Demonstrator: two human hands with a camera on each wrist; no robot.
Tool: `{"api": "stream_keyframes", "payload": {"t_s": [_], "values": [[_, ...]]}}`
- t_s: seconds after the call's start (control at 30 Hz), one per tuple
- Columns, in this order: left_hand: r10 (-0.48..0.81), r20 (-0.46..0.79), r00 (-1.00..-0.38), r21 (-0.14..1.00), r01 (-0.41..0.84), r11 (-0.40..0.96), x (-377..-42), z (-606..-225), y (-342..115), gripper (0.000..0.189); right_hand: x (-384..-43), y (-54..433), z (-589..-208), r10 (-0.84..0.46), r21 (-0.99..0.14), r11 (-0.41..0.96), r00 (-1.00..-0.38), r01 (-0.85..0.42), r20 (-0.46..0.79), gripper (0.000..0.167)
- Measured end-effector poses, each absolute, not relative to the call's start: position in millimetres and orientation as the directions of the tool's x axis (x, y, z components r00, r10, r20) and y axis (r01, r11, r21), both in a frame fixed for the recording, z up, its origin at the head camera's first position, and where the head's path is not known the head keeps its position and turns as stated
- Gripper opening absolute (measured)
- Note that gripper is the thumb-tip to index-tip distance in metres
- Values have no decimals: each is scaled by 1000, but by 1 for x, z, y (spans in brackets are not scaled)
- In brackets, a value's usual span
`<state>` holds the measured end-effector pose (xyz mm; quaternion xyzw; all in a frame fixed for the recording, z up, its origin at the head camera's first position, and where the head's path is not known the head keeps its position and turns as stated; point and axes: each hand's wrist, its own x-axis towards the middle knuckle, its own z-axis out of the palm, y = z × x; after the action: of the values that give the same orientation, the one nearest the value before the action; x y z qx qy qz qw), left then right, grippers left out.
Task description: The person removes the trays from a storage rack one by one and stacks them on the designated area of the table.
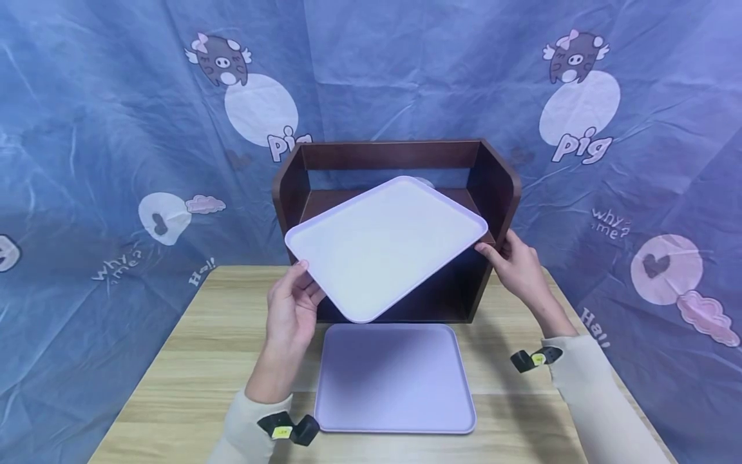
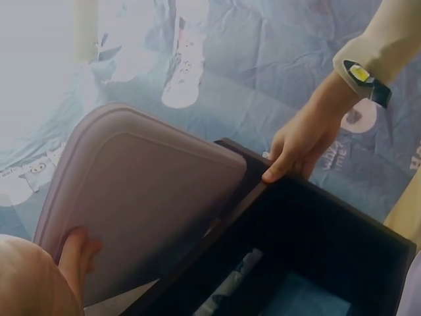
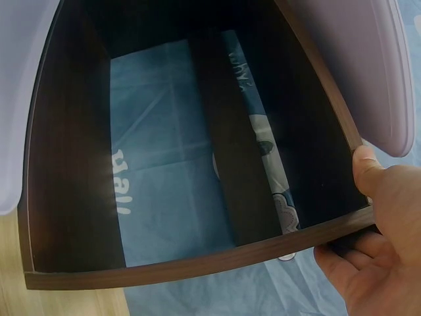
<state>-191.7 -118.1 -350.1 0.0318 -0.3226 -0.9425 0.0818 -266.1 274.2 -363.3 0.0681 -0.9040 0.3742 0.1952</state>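
Note:
My left hand (image 1: 292, 309) pinches a pale lilac tray (image 1: 385, 248) at its lower left edge, thumb on the inner face and fingers beneath. The tray is raised and tilted, overlapping the front of a dark brown wooden shelf (image 1: 392, 154) in the head view. In the left wrist view the underside of the tray (image 2: 151, 191) shows. My right hand (image 1: 518, 265) grips the shelf's right side panel, thumb on the front edge where the middle board (image 3: 358, 220) meets it, the other fingers round the outside. A second lilac tray (image 1: 396, 380) lies flat before the shelf.
The shelf stands on a light wood-grain table (image 1: 197, 361). Behind and beside it hangs a blue printed curtain (image 1: 394, 77). The shelf's lower compartment (image 3: 158, 158) has an open back with a crossbar. Each sleeved wrist wears a black strap with a small device (image 1: 536, 359).

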Motion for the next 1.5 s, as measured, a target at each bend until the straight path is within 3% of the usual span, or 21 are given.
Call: {"api": "stream_keyframes", "payload": {"t_s": [0.83,1.5], "values": [[-100,-31,-994,612,60,-788,-195,-350,-146,29,-266,275,-366,44,-608,745,-889,-274,455,30],[33,-35,-999,639,-48,-767,-198,-358,-160,28,-266,280,-365,3,-631,707,-892,-319,453,32]]}}
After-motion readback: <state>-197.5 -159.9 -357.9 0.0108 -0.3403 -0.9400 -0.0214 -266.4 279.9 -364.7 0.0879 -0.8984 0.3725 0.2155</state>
